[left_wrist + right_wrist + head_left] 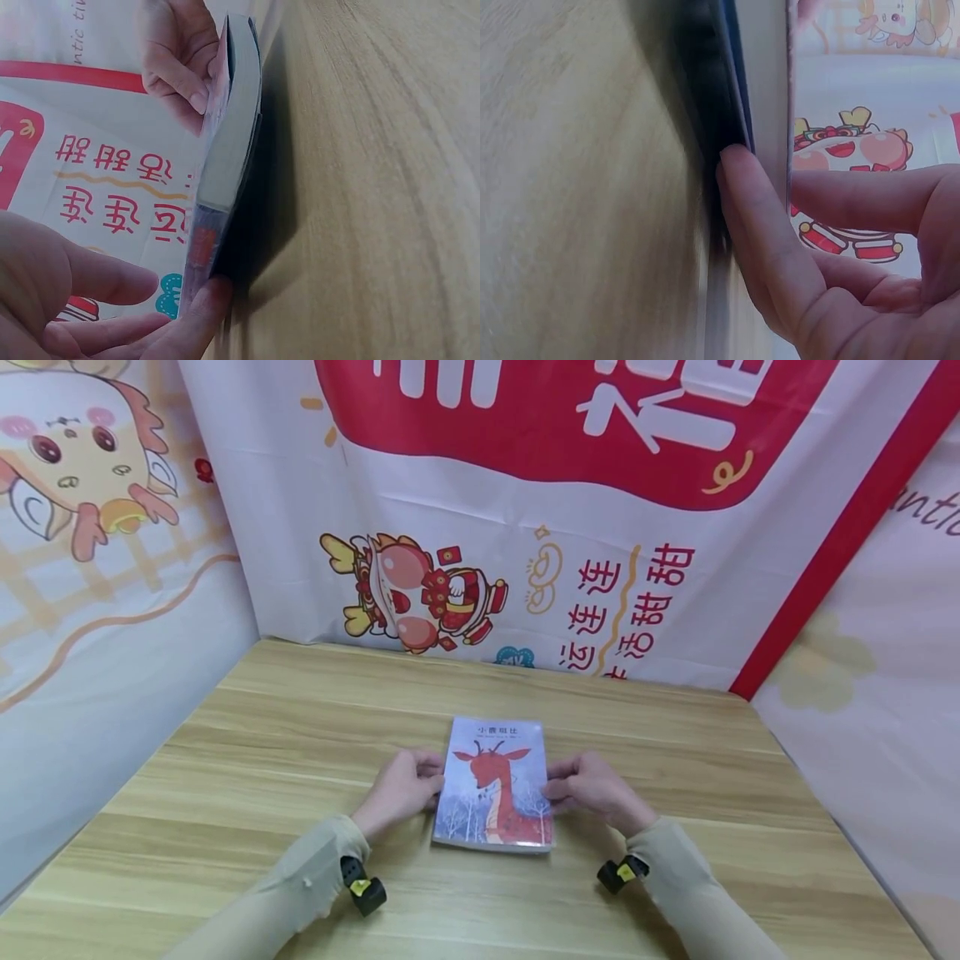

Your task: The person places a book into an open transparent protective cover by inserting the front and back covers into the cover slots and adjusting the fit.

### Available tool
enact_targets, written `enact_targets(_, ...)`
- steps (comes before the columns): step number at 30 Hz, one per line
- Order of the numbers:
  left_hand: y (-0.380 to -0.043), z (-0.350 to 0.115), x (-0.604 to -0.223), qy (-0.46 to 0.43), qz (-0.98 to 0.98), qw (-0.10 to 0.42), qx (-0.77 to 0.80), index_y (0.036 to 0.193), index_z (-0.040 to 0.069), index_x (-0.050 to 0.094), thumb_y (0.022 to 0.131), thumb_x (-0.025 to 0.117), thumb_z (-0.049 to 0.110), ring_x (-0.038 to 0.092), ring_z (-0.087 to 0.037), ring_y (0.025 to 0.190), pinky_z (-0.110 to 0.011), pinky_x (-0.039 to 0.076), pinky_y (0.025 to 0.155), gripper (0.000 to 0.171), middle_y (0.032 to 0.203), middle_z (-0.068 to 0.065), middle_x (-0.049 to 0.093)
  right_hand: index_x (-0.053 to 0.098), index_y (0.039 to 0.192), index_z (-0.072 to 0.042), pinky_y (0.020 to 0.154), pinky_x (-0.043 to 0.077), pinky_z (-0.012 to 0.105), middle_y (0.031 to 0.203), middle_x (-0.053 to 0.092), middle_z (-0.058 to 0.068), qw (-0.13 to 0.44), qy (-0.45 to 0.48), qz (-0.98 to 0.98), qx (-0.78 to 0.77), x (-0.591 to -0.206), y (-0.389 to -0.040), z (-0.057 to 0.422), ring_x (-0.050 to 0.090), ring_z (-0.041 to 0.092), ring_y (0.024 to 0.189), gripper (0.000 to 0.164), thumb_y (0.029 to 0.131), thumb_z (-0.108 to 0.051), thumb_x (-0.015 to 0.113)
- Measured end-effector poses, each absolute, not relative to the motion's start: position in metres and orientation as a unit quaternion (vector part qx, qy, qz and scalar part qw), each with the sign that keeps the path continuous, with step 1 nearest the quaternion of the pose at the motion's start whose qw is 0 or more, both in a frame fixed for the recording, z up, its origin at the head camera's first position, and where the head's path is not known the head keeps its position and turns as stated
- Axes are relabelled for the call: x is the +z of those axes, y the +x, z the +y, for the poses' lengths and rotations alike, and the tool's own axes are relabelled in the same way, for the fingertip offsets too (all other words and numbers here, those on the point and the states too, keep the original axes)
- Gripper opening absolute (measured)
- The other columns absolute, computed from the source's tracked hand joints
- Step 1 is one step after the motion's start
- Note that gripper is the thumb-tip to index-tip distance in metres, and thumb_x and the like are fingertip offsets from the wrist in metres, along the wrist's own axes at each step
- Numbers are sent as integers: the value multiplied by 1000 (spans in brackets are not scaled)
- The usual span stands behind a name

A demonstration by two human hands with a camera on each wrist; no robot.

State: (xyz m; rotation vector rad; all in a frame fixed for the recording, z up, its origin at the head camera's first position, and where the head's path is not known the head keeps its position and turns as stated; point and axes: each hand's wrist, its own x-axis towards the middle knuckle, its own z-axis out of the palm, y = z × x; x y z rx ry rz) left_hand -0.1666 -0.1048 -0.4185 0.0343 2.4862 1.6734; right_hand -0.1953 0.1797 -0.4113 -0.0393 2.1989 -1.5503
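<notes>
A paperback book (495,785) with a red deer on its blue cover lies face up between both hands, seemingly a little above the table, with dark shadow under it in the wrist views. At the spine side, my left hand (401,789) touches the book's lower edge with a fingertip; the thumb (112,274) stands apart from the cover. My right hand (592,789) pinches the opposite edge, thumb on top and fingers (754,195) against the back cover. The page block (232,127) shows pale between the covers.
A wood-grain table (300,760) spreads around the book. Printed cloth (525,493) with red lettering and cartoon figures hangs behind, and more cloth stands at the left and right sides. A small black camera (363,889) is strapped on each wrist.
</notes>
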Motion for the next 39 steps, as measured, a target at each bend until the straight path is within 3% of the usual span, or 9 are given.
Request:
enact_targets(31,-166,-106,-423,17,830,71,553,126,-12,56,92,59,0,70,-24,83,-31,59,67,37,113,-25,66,66,113,10,71,60,39,91,69,15,200,-16,817,-540,-413,-191,172,68,25,80,30,83,7,68)
enact_targets(39,-165,-106,-421,26,841,72,536,115,-8,63,91,61,2,68,-20,76,-31,59,65,25,103,-17,69,69,110,7,72,59,38,94,70,13,193,-23,831,-521,-412,-190,171,68,25,82,25,85,6,68)
